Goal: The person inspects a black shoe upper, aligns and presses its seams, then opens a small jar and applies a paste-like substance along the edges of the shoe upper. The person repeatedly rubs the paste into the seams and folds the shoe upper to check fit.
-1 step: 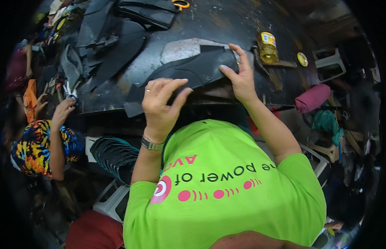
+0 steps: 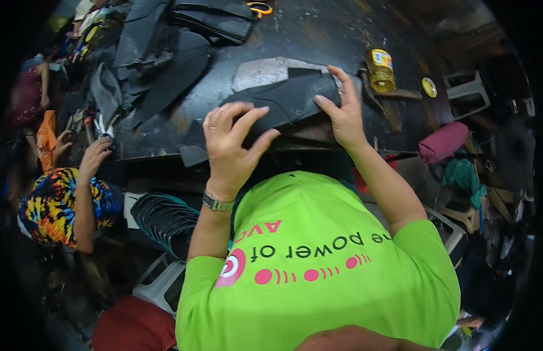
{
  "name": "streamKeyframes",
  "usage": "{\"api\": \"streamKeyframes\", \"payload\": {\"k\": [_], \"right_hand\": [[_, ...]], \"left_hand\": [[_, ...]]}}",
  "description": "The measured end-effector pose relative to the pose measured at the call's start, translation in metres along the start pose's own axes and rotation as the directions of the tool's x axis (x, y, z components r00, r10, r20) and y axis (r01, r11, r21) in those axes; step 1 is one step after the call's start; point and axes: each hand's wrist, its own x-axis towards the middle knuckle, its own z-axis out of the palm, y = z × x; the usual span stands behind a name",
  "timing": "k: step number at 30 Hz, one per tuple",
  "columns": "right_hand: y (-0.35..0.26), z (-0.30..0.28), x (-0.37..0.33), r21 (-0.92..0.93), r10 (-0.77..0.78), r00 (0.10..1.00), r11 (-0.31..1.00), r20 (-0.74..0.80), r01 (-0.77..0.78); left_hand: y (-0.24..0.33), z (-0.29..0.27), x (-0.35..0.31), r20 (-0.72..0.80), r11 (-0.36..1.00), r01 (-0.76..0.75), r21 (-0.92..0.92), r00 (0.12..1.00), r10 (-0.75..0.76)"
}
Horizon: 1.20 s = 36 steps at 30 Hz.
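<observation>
A black, flexible cut piece (image 2: 283, 100) with a curved seam lies at the near edge of the dark table, over a worn grey plate (image 2: 257, 75). My left hand (image 2: 229, 137) is at the piece's left part, its thumb and index finger spread well apart. Over the right end of the piece is my right hand (image 2: 346, 114), thumb laid on the surface and index finger stretched toward the far corner. Its other fingers are mostly hidden. A smaller black flap (image 2: 194, 153) sticks out past my left hand at the table edge.
More black pieces (image 2: 178, 70) are piled at the far left, near orange-handled scissors (image 2: 260, 9). A jar of yellow liquid (image 2: 381, 71) stands to the right, its yellow lid (image 2: 429, 88) beside it. On the left, a co-worker's hand (image 2: 95, 155) holds scissors.
My left thumb and index finger have spread a little wider and lifted slightly from the piece. My right hand keeps its pose. The whole view has shifted slightly.
</observation>
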Motion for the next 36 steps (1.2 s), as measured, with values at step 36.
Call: {"api": "streamKeyframes", "payload": {"k": [36], "right_hand": [[-0.059,-0.306,0.076,-0.894,0.092,0.896,-0.166,-0.434,-0.416]], "left_hand": [[-0.014,0.073,0.078,0.216,0.98,-0.195,0.028,0.959,0.185]]}}
